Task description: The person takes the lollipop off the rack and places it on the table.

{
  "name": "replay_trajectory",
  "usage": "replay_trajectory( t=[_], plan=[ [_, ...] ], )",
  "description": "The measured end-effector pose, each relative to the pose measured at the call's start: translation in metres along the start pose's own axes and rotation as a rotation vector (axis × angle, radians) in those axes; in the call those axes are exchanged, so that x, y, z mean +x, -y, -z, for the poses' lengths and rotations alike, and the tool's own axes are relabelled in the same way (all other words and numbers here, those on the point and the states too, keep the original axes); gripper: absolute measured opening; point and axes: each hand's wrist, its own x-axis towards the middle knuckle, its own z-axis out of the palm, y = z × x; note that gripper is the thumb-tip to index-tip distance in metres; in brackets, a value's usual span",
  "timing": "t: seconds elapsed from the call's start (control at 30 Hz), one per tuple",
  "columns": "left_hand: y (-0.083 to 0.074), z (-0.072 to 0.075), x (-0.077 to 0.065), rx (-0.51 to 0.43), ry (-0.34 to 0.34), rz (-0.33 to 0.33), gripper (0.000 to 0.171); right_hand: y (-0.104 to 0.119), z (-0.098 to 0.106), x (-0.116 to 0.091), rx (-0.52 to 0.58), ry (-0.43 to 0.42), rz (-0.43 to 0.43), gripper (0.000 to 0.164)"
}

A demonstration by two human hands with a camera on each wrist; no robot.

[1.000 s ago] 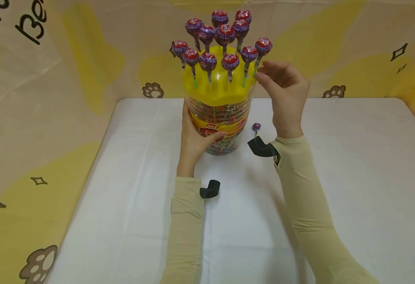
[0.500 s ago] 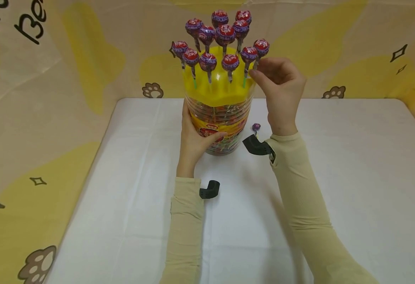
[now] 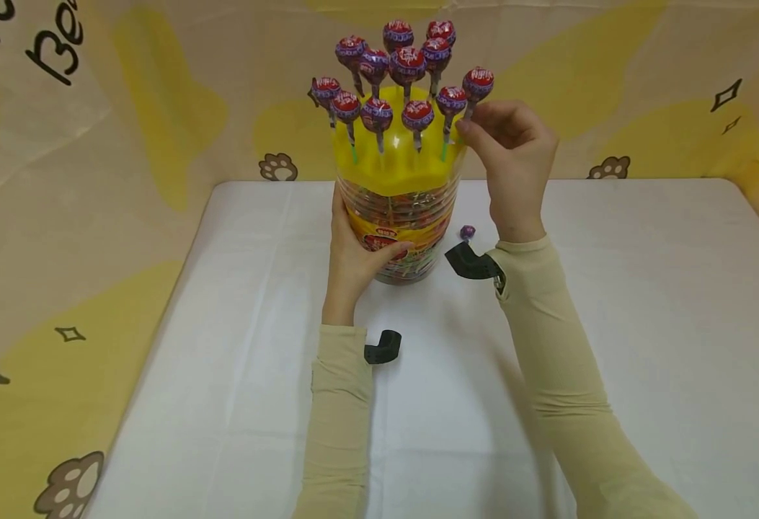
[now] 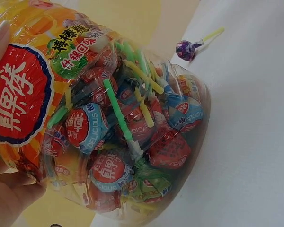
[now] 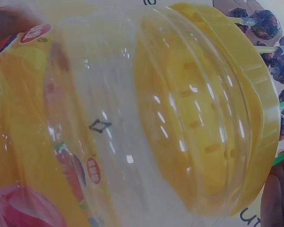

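Note:
A big clear candy jar point(image 3: 395, 268) with a yellow lid point(image 3: 388, 176) stands upright on the table. Several purple-and-red lollipops point(image 3: 407, 66) stick up out of the lid by their sticks. My left hand point(image 3: 353, 263) grips the jar's left side, thumb across the printed label. At the lid's right edge, my right hand point(image 3: 520, 162) pinches a lollipop point(image 3: 478, 85) just below its wrapped head. In the right wrist view, fingertips point(image 5: 277, 196) show beside a green stick point(image 5: 280, 158) at the lid's edge. Wrapped lollipops point(image 4: 109, 170) fill the jar's bottom in the left wrist view.
One loose purple lollipop point(image 3: 467, 232) lies on the white table point(image 3: 256, 404) right of the jar, its yellow stick visible in the left wrist view. A patterned cloth point(image 3: 178, 86) hangs behind the table. Black camera mounts point(image 3: 473, 263) stick out from both sleeves.
My right hand has moved slightly left and up along the lollipop, bringing its thumb closer to the lid's edge. The jar has shifted very slightly left, with my left hand still gripping it.

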Motion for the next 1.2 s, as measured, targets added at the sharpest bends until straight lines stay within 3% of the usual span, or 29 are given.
replay_trajectory(
  t=[0.17,0.4,0.67,0.9,1.2],
  plan=[
    [0.000,0.000,0.000,-0.003,0.002,-0.013,0.114,0.003,0.000,0.003,0.064,-0.006,-0.043,0.007],
    [0.002,0.000,0.001,-0.005,0.007,-0.033,0.115,0.006,0.002,0.002,0.126,-0.019,-0.027,0.006],
    [0.003,0.000,0.001,-0.001,0.009,-0.040,0.114,-0.003,0.018,-0.009,0.087,-0.007,0.026,0.006],
    [0.004,-0.001,0.002,0.007,0.009,-0.037,0.114,-0.019,0.038,-0.024,0.126,-0.028,-0.129,0.006],
    [0.005,-0.001,0.004,-0.011,0.010,-0.089,0.113,-0.038,0.058,-0.035,-0.009,0.020,-0.251,0.003]
  ],
)
